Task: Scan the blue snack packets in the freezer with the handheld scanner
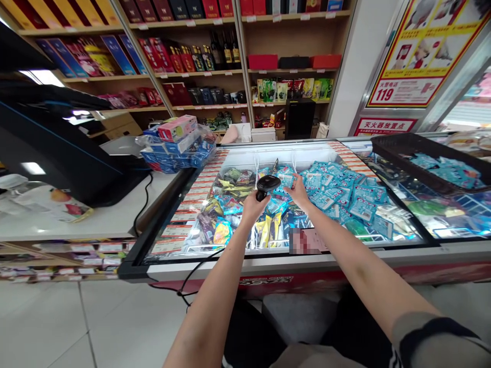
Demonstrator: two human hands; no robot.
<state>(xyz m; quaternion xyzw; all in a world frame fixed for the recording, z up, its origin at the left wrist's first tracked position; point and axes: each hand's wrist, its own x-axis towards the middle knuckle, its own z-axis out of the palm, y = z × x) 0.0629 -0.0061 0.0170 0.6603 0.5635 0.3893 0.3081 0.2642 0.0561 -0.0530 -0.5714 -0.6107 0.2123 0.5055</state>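
My left hand (253,206) is wrapped round the handle of a black handheld scanner (268,182), held above the glass-topped freezer (192,202). To its right, my right hand (297,193) reaches over the left edge of a spread of light blue packets (333,186) lying on the glass. Its fingers are bent near one packet, and whether they pinch it is too small to tell. Colourful wrapped packs, among them yellow ones (270,228), show through the glass below the scanner.
A black tray (433,158) with more blue packets stands at the right. Plastic-wrapped boxes (178,143) sit at the back left, beside a white counter (115,214) with a black monitor stand (76,148). A black cable (199,266) hangs over the freezer's front edge.
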